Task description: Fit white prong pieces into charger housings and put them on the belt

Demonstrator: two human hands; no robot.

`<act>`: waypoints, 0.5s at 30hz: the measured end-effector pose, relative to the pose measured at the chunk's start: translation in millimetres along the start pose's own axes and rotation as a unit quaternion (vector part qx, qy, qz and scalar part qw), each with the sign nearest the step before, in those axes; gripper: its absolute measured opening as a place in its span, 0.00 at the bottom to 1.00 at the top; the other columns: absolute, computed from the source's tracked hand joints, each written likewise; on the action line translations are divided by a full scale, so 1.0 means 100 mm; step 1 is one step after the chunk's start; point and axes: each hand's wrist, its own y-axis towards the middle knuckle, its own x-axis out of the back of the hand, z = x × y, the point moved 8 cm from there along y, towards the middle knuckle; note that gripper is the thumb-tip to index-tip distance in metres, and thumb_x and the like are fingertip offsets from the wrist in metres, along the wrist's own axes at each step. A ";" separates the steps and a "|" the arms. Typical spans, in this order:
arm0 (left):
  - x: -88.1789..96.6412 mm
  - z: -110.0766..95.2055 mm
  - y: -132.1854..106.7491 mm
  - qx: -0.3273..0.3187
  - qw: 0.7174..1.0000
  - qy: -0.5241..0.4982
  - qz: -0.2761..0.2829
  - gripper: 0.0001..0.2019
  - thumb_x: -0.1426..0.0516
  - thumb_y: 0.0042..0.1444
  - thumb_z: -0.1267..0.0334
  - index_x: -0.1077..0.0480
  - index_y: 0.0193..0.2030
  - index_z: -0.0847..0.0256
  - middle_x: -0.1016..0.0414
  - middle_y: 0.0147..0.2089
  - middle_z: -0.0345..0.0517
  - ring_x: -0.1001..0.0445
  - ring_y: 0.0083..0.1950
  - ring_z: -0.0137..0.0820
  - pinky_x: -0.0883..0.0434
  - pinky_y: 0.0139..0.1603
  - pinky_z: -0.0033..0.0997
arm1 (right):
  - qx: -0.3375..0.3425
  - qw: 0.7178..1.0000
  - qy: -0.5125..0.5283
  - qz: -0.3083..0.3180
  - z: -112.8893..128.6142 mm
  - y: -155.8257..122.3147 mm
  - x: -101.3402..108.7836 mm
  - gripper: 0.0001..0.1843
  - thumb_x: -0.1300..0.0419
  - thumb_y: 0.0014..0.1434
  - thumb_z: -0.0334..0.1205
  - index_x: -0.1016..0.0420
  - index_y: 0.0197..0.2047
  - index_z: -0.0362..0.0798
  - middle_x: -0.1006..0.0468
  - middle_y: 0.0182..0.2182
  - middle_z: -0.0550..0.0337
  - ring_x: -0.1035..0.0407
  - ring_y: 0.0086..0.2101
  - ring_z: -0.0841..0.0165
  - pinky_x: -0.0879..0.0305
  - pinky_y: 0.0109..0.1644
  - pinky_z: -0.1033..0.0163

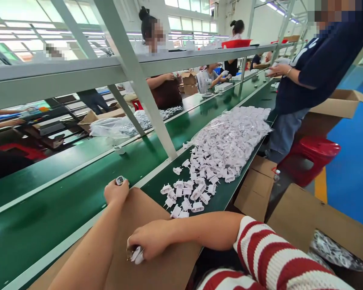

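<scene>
My left hand (117, 192) is closed around a small pale piece with a dark face (120, 180), which looks like a plug adapter, over the green conveyor's edge. In my right hand (153, 239) are white plug adapters (137, 255) with metal pins, gripped by curled fingers; their exact count is hidden. That hand is above a brown cardboard sheet or box flap (145, 201) in front of me. Just beyond it lies a loose heap of white plug adapters (196, 191), spilling from a clear plastic bag (230, 141) on the green bench.
A metal frame post (145, 92) rises beside the conveyor belt (78, 209). At right are cardboard boxes (320, 217), a red stool (317, 149) and a standing co-worker (317, 68). Another bag of parts (117, 127) lies across the belt, near a seated co-worker (166, 88).
</scene>
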 end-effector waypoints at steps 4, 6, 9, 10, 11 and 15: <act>0.17 0.08 -0.23 -0.053 0.999 -0.003 -0.006 0.27 0.46 0.63 0.53 0.27 0.66 0.64 0.22 0.60 0.60 0.23 0.61 0.54 0.26 0.63 0.49 | 0.015 1.000 0.002 -0.009 0.01 -0.01 0.02 0.14 0.39 0.57 0.34 0.28 0.48 0.48 0.20 0.45 0.54 0.24 0.41 0.62 0.33 0.33 0.63; 0.28 0.19 -0.45 -0.100 0.995 -0.001 0.005 0.31 0.46 0.62 0.48 0.27 0.67 0.62 0.21 0.58 0.57 0.21 0.56 0.53 0.24 0.61 0.50 | 0.002 1.000 -0.008 -0.015 -0.02 -0.03 0.04 0.14 0.39 0.58 0.34 0.26 0.48 0.49 0.19 0.45 0.56 0.24 0.40 0.62 0.36 0.32 0.63; 0.40 0.47 -0.90 -0.170 0.985 0.005 0.035 0.30 0.46 0.60 0.41 0.25 0.64 0.52 0.18 0.48 0.48 0.21 0.52 0.54 0.22 0.57 0.56 | -0.017 0.996 -0.035 -0.079 -0.05 -0.08 0.19 0.12 0.38 0.59 0.34 0.22 0.47 0.48 0.20 0.44 0.54 0.24 0.43 0.62 0.36 0.35 0.63; 0.43 0.58 -1.06 -0.185 0.982 0.003 0.039 0.28 0.45 0.59 0.39 0.24 0.62 0.45 0.18 0.47 0.43 0.21 0.54 0.55 0.21 0.57 0.59 | -0.017 0.993 -0.042 -0.109 -0.06 -0.11 0.27 0.12 0.38 0.59 0.33 0.21 0.47 0.47 0.20 0.44 0.53 0.24 0.44 0.62 0.35 0.38 0.64; 0.46 0.68 -1.21 -0.199 0.979 -0.003 0.040 0.25 0.44 0.58 0.37 0.25 0.59 0.37 0.18 0.48 0.38 0.22 0.56 0.56 0.21 0.56 0.61 | -0.016 0.989 -0.047 -0.138 -0.07 -0.13 0.34 0.11 0.38 0.59 0.33 0.20 0.46 0.46 0.21 0.44 0.53 0.25 0.44 0.63 0.34 0.40 0.64; 0.45 0.83 -1.76 -0.242 0.967 -0.054 0.060 0.19 0.44 0.60 0.38 0.29 0.58 0.22 0.20 0.53 0.27 0.21 0.58 0.55 0.19 0.54 0.61 | -0.033 0.972 -0.034 -0.231 -0.17 -0.21 0.54 0.06 0.36 0.59 0.32 0.19 0.40 0.46 0.21 0.40 0.56 0.25 0.42 0.66 0.34 0.39 0.65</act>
